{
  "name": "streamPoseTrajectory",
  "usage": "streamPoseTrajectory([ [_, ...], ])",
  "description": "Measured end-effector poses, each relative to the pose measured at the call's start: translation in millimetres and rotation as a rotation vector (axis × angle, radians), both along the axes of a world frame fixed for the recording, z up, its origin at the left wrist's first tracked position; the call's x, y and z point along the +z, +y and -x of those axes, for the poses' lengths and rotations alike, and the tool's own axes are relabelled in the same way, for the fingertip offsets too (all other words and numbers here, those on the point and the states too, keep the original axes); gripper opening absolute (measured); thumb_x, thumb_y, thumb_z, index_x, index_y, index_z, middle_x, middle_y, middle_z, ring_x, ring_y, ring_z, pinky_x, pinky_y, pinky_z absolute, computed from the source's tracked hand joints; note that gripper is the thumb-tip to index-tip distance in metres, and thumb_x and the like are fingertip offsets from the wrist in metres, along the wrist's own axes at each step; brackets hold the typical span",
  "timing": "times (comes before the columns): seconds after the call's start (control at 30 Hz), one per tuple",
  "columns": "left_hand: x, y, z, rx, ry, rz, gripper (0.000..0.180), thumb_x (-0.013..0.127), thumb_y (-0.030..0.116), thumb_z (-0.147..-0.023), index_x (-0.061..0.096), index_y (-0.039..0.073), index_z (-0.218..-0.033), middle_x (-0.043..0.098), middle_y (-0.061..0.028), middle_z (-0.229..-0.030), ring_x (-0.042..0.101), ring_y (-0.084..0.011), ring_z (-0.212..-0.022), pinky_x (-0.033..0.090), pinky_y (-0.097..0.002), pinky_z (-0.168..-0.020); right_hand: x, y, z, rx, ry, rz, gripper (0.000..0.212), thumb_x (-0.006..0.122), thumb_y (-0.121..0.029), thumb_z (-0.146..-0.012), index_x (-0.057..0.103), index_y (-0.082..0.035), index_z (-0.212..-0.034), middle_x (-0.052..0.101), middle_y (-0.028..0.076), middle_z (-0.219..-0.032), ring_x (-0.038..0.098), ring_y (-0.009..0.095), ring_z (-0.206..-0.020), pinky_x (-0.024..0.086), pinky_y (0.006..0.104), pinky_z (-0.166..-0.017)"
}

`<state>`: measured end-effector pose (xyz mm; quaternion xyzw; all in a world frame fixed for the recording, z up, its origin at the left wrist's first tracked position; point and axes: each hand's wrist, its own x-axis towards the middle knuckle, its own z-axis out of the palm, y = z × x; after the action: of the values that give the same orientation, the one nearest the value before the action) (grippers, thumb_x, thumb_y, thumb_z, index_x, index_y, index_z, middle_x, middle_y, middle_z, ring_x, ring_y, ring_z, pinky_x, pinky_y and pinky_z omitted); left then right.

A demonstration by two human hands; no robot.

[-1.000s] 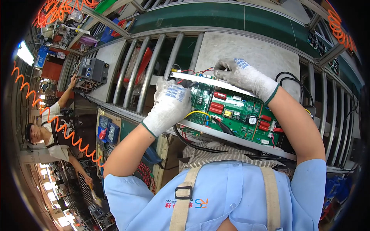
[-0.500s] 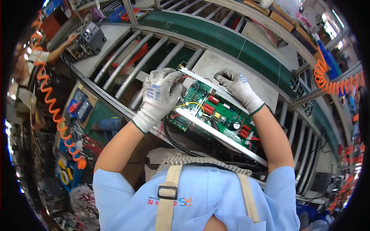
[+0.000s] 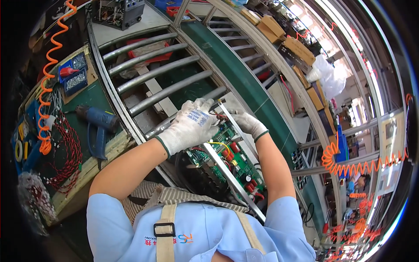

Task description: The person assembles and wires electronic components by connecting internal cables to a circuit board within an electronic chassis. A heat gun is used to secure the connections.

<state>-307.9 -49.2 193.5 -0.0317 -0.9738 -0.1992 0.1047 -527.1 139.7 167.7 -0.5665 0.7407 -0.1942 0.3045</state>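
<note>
A green circuit board [image 3: 241,162] with red capacitors and a yellow wire sits between metal rails [image 3: 231,179] in front of me. My left hand [image 3: 194,123], in a white-grey work glove, is closed at the board's far end, fingers bent over the end and thumb low. Beside it are thin red wires [image 3: 221,116]. My right hand [image 3: 246,123], gloved alike, reaches in from the other side of the right rail, its fingers drawn together near those wires. What either hand pinches is hidden by the gloves and the rail.
Metal rollers [image 3: 170,91] run ahead of me, with a green belt [image 3: 227,56] beyond. On the left bench lie a blue heat gun [image 3: 99,124], blue screw bins [image 3: 75,81] and red twisted wires [image 3: 67,157]. Orange coiled hoses [image 3: 54,56] hang left and right.
My view has swung to the right. The right hand, formerly above the right rail with curled fingers, has come to the wires beside the left hand. The left hand stays at the board's far end.
</note>
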Motion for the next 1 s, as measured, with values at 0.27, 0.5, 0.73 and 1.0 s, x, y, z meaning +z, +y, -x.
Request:
streamPoseTrajectory([
  [0.27,-3.2,2.9,44.1,0.053,-0.207,-0.040,0.040,0.054,0.042,-0.096,0.069,0.015,-0.122,0.031,-0.0233,-0.158,0.037,-0.0386,-0.141,0.035,-0.0505,-0.109,-10.3,-22.9,1.6,-0.495,-0.075,0.041,0.027,0.066,-0.025,-0.094,0.071,0.000,-0.103,0.072,0.006,-0.087,0.063,0.012,-0.079,0.052,0.0319,-0.074],
  [0.5,21.0,26.6,60.7,0.008,-0.327,0.711,0.066,0.056,0.031,-0.095,0.034,0.009,-0.155,0.015,-0.0169,-0.166,0.023,-0.0335,-0.150,0.028,-0.0461,-0.114,18.5,-5.6,-6.7,-0.525,-0.185,0.127,0.023,0.071,-0.021,-0.089,0.073,-0.001,-0.100,0.073,0.005,-0.086,0.065,0.012,-0.082,0.053,0.0306,-0.078],
  [0.73,16.8,20.7,65.1,0.058,-0.321,0.672,0.069,0.070,0.030,-0.085,0.049,0.009,-0.147,0.014,-0.0156,-0.166,0.018,-0.0316,-0.152,0.025,-0.0508,-0.115,13.1,-18.0,-24.2,-0.286,-0.287,0.226,0.049,0.072,-0.023,-0.088,0.060,-0.002,-0.131,0.071,0.008,-0.113,0.065,0.016,-0.102,0.050,0.0311,-0.094],
  [1.0,20.2,19.0,66.7,-0.015,-0.385,0.824,0.068,0.069,0.032,-0.087,0.048,0.013,-0.148,0.019,-0.0126,-0.166,0.018,-0.0305,-0.153,0.021,-0.0541,-0.118,15.7,-30.3,-31.7,-0.476,-0.243,0.061,0.034,0.068,-0.032,-0.093,0.070,-0.003,-0.110,0.072,0.007,-0.101,0.062,0.014,-0.092,0.050,0.0320,-0.085],
])
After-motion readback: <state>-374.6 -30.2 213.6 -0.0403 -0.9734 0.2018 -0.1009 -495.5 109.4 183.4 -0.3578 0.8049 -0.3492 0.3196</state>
